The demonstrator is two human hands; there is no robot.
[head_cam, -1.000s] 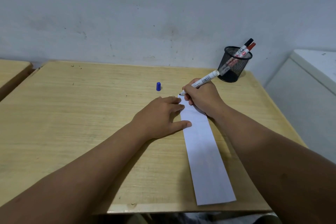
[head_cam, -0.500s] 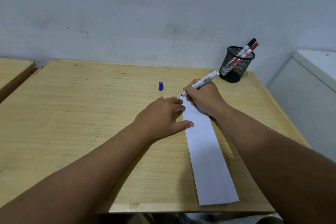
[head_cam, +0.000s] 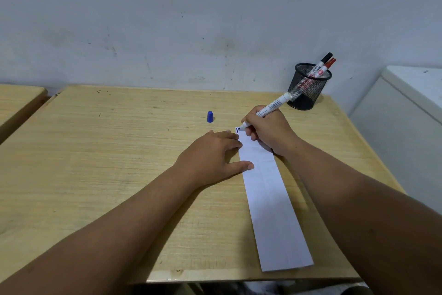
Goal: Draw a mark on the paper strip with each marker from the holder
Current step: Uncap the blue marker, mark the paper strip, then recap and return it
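Note:
A long white paper strip [head_cam: 272, 203] lies on the wooden desk [head_cam: 95, 163], running from the middle toward the front edge. My right hand [head_cam: 270, 132] grips a white marker [head_cam: 272, 105] with its tip on the strip's far left corner, where a short dark blue mark [head_cam: 237, 130] shows. My left hand [head_cam: 215, 158] lies flat, fingers and thumb pressing the strip's left edge. The marker's blue cap [head_cam: 210, 117] stands on the desk just beyond my left hand. A black mesh holder [head_cam: 308, 86] at the far right corner contains a black-capped marker [head_cam: 321, 62] and a red-capped marker [head_cam: 327, 67].
A white wall stands right behind the desk. A white cabinet [head_cam: 406, 108] sits to the right of the desk, and another wooden desk [head_cam: 16, 101] adjoins on the left.
A short blue mark has appeared at the strip's far corner under the marker tip. Both hands stay almost where they were.

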